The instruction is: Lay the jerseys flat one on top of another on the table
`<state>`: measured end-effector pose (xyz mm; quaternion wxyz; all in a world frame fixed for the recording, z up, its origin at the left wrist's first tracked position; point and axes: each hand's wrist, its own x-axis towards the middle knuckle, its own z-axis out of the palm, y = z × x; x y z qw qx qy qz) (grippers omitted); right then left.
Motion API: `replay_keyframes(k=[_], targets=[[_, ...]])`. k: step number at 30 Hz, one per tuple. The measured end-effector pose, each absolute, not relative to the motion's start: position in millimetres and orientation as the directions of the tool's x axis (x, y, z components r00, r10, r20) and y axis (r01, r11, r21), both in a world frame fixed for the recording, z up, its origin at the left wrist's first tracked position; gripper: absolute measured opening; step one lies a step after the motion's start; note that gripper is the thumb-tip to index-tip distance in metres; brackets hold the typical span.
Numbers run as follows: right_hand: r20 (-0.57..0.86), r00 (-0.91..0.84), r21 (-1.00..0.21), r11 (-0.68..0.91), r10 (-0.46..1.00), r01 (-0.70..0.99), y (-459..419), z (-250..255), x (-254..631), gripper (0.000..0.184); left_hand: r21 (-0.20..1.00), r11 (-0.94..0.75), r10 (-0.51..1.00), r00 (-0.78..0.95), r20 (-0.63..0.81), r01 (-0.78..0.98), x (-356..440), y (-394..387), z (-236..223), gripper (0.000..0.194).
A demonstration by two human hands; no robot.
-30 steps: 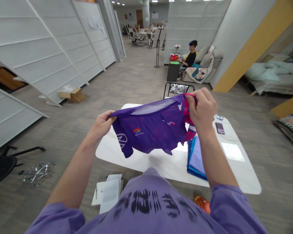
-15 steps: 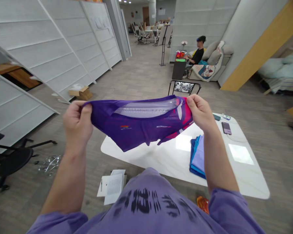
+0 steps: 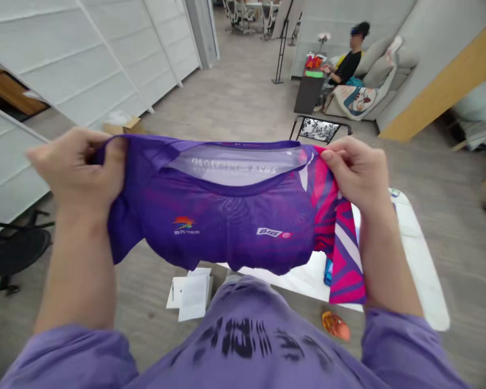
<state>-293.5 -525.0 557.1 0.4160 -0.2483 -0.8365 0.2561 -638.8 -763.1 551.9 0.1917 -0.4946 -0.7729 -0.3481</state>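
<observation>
A purple sports shirt (image 3: 227, 216) with pink-striped sleeve and small printed logos is stretched between my hands in the middle of the view. My left hand (image 3: 85, 167) is closed on its left shoulder, and my right hand (image 3: 354, 167) pinches the right shoulder beside the pink sleeve. The neck opening faces up, with pale lettering showing on the inside of the back. The body of the shirt hangs in folds above a white table (image 3: 421, 259). A bit of blue folded cloth (image 3: 328, 272) shows on the table, mostly hidden behind the shirt.
Papers (image 3: 192, 292) lie low in front, left of my body. An orange shiny object (image 3: 335, 325) is on the floor by the table. A black chair (image 3: 22, 251) stands left, a patterned chair (image 3: 318, 129) beyond the table. A person (image 3: 348, 62) sits on a sofa (image 3: 405, 70) farther back.
Both hands have moved apart and nearer to me, the left one going left. The shirt is spread wider, and its front and pink sleeve now hang down more. The view has tilted downward.
</observation>
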Motion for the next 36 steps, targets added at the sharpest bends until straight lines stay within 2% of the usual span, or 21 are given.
replay_keyframes(k=[3, 10, 15, 19, 22, 23, 25, 27, 29, 32, 36], targets=[[0.434, -0.614, -0.658, 0.697, 0.660, 0.284, -476, 518, -364, 0.040, 0.293, 0.225, 0.752, -0.357, 0.554, 0.929, -709, -699, 510, 0.059], [0.082, -0.651, -0.571, 0.571, 0.755, 0.590, -354, 391, -536, 0.048, 0.484, 0.130, 0.915, -0.293, 0.277, 0.865, -859, -521, 352, 0.070], [0.003, -0.559, -0.487, 0.489, 0.829, 0.724, -332, 289, -607, 0.046, 0.599, 0.230, 0.941, -0.333, 0.065, 0.767, -895, -457, 271, 0.049], [-0.158, -0.518, -0.437, 0.411, 0.840, 0.800, -395, 223, -609, 0.043, 0.583, 0.344, 0.922, -0.383, -0.060, 0.736, -875, -487, 216, 0.050], [-0.381, -0.467, -0.387, 0.321, 0.798, 0.864, -464, 199, -591, 0.042, 0.526, 0.418, 0.909, -0.345, -0.235, 0.741, -844, -546, 183, 0.047], [-0.417, -0.453, -0.377, 0.303, 0.788, 0.875, -485, 196, -584, 0.044, 0.521, 0.427, 0.904, -0.335, -0.266, 0.739, -833, -569, 175, 0.045], [-0.501, -0.450, -0.369, 0.288, 0.739, 0.884, -516, 195, -570, 0.052, 0.505, 0.449, 0.890, -0.316, -0.329, 0.738, -813, -612, 165, 0.044], [-0.582, -0.517, -0.407, 0.326, 0.628, 0.853, -536, 199, -560, 0.064, 0.440, 0.501, 0.840, -0.296, -0.456, 0.745, -799, -649, 161, 0.046], [-0.627, -0.584, -0.455, 0.365, 0.516, 0.812, -546, 202, -553, 0.072, 0.380, 0.525, 0.779, -0.249, -0.576, 0.761, -790, -675, 161, 0.049], [-0.646, -0.603, -0.467, 0.382, 0.468, 0.797, -554, 203, -549, 0.074, 0.339, 0.523, 0.698, -0.165, -0.697, 0.782, -787, -693, 162, 0.054], [-0.672, -0.564, -0.427, 0.370, 0.480, 0.825, -547, 197, -549, 0.069, 0.308, 0.558, 0.668, -0.197, -0.717, 0.771, -795, -678, 162, 0.054]])
